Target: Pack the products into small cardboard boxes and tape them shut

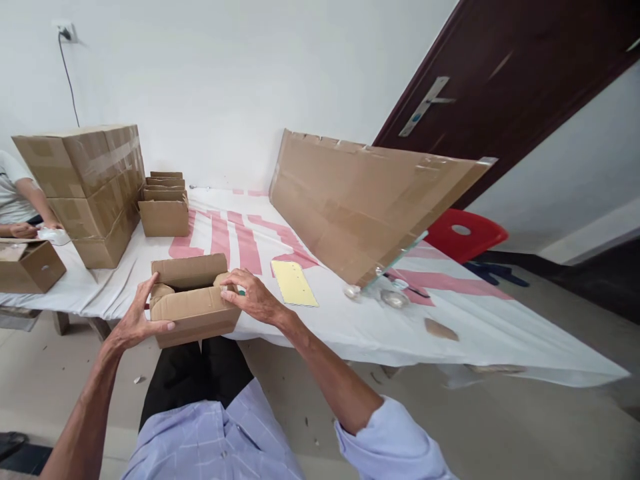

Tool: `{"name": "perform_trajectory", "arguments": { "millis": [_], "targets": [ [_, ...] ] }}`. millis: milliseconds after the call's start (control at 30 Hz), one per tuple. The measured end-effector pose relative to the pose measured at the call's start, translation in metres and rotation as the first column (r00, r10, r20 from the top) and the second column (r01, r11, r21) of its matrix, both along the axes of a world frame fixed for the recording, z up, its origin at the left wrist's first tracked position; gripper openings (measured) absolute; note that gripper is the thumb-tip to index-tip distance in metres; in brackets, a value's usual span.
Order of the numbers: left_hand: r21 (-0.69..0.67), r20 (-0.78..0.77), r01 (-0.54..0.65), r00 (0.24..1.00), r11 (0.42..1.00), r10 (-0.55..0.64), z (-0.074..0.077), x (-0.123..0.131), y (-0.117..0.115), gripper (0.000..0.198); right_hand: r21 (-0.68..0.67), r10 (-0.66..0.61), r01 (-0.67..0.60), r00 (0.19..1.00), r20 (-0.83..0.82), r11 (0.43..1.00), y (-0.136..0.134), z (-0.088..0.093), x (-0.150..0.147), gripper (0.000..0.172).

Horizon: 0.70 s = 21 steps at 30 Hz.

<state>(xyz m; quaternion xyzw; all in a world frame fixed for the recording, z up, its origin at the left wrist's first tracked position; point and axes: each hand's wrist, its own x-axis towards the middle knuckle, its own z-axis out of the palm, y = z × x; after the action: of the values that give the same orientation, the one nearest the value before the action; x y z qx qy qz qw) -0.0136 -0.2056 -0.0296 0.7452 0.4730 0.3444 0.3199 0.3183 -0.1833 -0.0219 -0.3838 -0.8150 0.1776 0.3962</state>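
A small brown cardboard box (197, 325) with raised flaps is at the table's front edge, close to my body. My left hand (137, 317) grips its left side, thumb along the front face and fingers behind the end. At the box's right end, my right hand (250, 293) is closed on a flap, its fingers at the upper corner. The inside of the box is dark, so its contents cannot be made out. Just right of my right hand, a yellow sheet (294, 283) with small dots lies flat on the cloth.
Stacked taped cartons (95, 193) and several small open boxes (164, 217) stand on the left. A large cardboard sheet (370, 193) leans at the right, near tape rolls (395, 298) and a red chair (465, 237). Another person's hand (24, 230) is at the far left.
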Motion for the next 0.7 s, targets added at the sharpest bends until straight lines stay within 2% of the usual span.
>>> {"name": "perform_trajectory", "arguments": {
  "millis": [200,433,600,700],
  "targets": [
    [0.017,0.012,-0.010,1.000,1.000,0.010,0.000,0.002,0.001,0.116,-0.005,0.037,-0.037,0.995,-0.095,0.999,0.006,-0.004,0.004,0.015],
    [-0.006,0.013,-0.019,1.000,1.000,0.019,0.001,0.003,0.005,0.097,0.058,-0.005,0.018,0.978,-0.208,0.998,0.011,-0.015,0.002,0.014],
    [-0.028,0.054,-0.011,0.998,1.000,0.013,0.000,0.003,0.006,0.074,0.125,-0.054,0.080,0.979,-0.196,0.989,0.010,-0.018,-0.002,0.015],
    [-0.037,0.040,-0.027,0.999,0.999,0.029,0.001,0.003,0.006,0.069,0.157,-0.058,0.086,0.984,-0.170,0.984,0.009,-0.017,-0.001,0.014]
  ]
}}
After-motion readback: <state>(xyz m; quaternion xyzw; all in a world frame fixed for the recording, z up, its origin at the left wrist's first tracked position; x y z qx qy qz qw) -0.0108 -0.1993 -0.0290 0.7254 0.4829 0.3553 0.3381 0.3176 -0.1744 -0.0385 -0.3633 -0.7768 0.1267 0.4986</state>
